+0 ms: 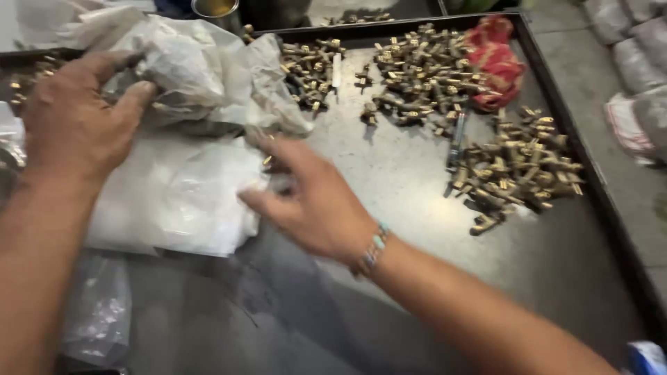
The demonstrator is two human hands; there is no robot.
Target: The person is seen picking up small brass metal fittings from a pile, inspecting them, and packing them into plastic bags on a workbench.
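At the far left the left hand point(73, 114) lies on a crumpled clear plastic bag point(187, 69), fingers curled into its wrinkled top and gripping it. Under and below that bag a flatter white plastic bag point(180, 201) spreads over the worktop point(431, 278), and another bit of clear plastic point(101, 312) hangs near the lower left corner. A few small brass pieces show at the left edge behind the left hand, half hidden by it.

Toward the middle, the right hand point(313, 198) reaches across with fingers loosely spread and holding nothing, its fingertips at the edge of the white bag; it is blurred, so I cannot tell whether they touch. A beaded bracelet point(372, 250) sits on that wrist. Just beyond the crumpled bag lies a small heap of brass fittings point(313, 69), partly covered by the plastic.

Further right a bigger central pile of brass fittings point(417, 80) sits against a red cloth point(497, 62), and right of that a third pile of fittings point(517, 167) lies near the tray's right rim point(590, 167). A slim dark tool point(456, 139) lies between these two piles.

The worktop is a dark metal tray with a raised rim; its near middle and lower right are bare metal. A metal tin point(215, 8) stands beyond the far rim, and grey sacks point(639, 62) lie outside on the right.
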